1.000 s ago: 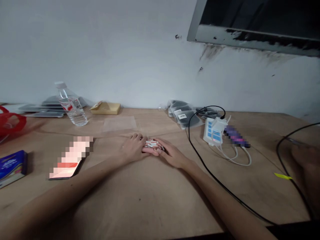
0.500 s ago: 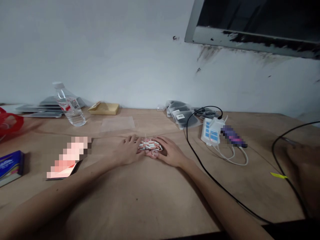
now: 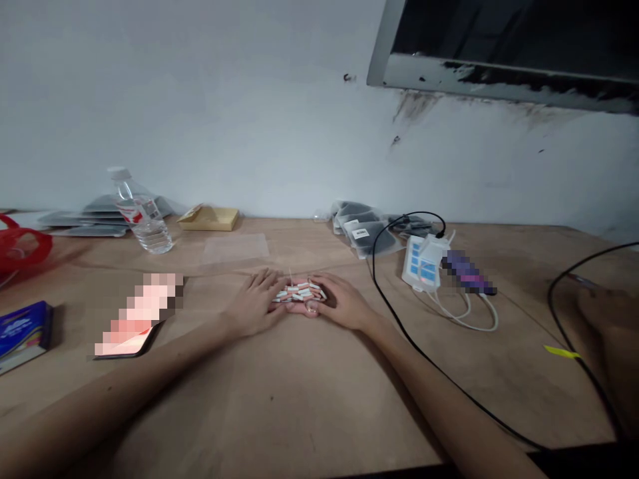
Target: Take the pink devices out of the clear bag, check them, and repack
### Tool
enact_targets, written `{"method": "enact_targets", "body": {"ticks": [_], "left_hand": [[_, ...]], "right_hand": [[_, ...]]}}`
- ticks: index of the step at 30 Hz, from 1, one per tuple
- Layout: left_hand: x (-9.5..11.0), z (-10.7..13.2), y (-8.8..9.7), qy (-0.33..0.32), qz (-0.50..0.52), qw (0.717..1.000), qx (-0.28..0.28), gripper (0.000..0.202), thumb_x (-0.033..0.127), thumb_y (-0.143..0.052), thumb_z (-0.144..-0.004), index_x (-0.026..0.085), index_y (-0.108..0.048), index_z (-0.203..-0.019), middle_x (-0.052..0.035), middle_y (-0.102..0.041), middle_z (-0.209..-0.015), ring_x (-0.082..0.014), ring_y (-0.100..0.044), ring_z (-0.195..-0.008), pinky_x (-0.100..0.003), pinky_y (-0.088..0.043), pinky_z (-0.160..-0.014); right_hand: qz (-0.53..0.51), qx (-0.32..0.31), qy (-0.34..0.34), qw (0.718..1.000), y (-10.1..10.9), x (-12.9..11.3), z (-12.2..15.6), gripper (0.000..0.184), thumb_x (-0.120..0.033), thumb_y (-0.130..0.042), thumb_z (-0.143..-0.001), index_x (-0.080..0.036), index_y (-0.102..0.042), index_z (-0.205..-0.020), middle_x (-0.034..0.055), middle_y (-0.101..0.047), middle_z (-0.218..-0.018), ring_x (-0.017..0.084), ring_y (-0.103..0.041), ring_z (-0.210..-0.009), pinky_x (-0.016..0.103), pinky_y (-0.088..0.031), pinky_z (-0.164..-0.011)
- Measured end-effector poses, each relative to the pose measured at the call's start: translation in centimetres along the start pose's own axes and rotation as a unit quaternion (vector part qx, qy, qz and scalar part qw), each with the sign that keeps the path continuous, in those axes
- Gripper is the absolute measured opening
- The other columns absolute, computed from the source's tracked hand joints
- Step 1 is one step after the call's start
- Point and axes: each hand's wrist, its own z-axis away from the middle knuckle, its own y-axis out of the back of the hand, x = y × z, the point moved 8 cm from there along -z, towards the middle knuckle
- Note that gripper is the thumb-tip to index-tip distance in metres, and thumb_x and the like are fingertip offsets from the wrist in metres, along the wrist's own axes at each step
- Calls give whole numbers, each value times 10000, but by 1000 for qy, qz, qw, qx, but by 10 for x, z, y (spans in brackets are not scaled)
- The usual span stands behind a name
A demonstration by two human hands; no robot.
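Observation:
Between my two hands, on the wooden table (image 3: 289,406), sits a small pink holder (image 3: 297,309) packed with short white-and-orange pieces (image 3: 301,291). What the pieces are is too small to tell. A clear round knob or bead (image 3: 312,306) shows at its near edge. My left hand (image 3: 253,303) grips the left side, fingers along the far edge and thumb at the near edge. On the right, my right hand (image 3: 343,303) curves round the other side in the same manner. The fingers cover both ends of the holder.
Left stand a phone (image 3: 137,319), a blue pack (image 3: 22,332), a water bottle (image 3: 147,223) and a red bag (image 3: 24,249). Behind are a yellow box (image 3: 210,218) and grey packets (image 3: 367,229). Right lie a power strip (image 3: 422,263), a black cable (image 3: 439,366) and another person's hand (image 3: 606,319).
My left-hand fingers have shifted slightly along the holder, and the pieces lie a little differently. The camera view has moved slightly. Both hands stay around the holder.

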Motion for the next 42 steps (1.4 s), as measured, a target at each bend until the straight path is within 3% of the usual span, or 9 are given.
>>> {"method": "enact_targets", "body": {"ticks": [6,14,19,24,28,32,36,42], "left_hand": [[5,2,-3,-38,2,999,29,590,505,-469,-982,199,-430,-1484,-151,-457,-1520,-364,-347,-1434,-586,-224,-1206],[18,3,0,-28,-21,999,20,615,497,-448,-982,133,-429,-1476,-189,-457,-1494,-395,-352,-1400,-582,-228,-1192],[16,2,3,-26,-33,999,8,550,504,-425,-997,201,-478,-1452,-149,-509,-1461,-376,-402,-1369,-579,-311,-1142],[8,1,-1,-39,-12,999,37,570,534,-426,-990,192,-500,-1440,-157,-497,-1468,-375,-380,-1394,-582,-286,-1174],[8,2,-8,-32,-13,999,40,602,554,-431,-979,182,-479,-1450,-162,-498,-1471,-380,-376,-1399,-604,-266,-1183],[8,-2,-9,-13,-6,999,29,646,575,-346,-1002,155,-431,-1486,-171,-464,-1522,-373,-343,-1449,-584,-248,-1197],[-9,-13,2,27,-22,999,24,631,513,-259,-1036,125,-370,-1521,-180,-389,-1592,-337,-254,-1521,-571,-193,-1222],[-61,-22,26,138,-96,986,22,589,434,-235,-1041,91,-373,-1500,-218,-310,-1624,-367,-212,-1533,-620,-210,-1192]], "right_hand": [[-22,-19,9,1000,-5,2,3,581,-459,-652,-921,-245,-499,-1439,137,-601,-1409,329,-584,-1257,524,-473,-1039],[-26,-26,2,999,-5,5,5,612,-506,-591,-953,-202,-456,-1466,184,-599,-1394,338,-592,-1247,536,-473,-1038],[-9,-56,20,998,-13,9,7,659,-520,-561,-971,-195,-405,-1523,189,-499,-1517,348,-498,-1372,567,-403,-1119],[-5,-41,16,999,-12,13,7,639,-549,-571,-957,-205,-467,-1485,178,-527,-1494,343,-514,-1357,568,-417,-1115],[-7,-14,21,1000,-7,1,5,678,-534,-594,-943,-193,-435,-1507,187,-474,-1531,343,-458,-1404,568,-397,-1136],[-6,-30,49,998,-11,-18,0,682,-543,-670,-903,-269,-465,-1493,123,-501,-1525,322,-465,-1400,551,-390,-1148],[-3,-45,83,996,-11,-25,-3,583,-505,-657,-931,-297,-518,-1458,93,-574,-1462,296,-524,-1345,528,-416,-1123],[15,-59,90,994,4,-12,1,541,-483,-687,-910,-256,-594,-1393,113,-616,-1418,298,-574,-1299,505,-451,-1089]]}}
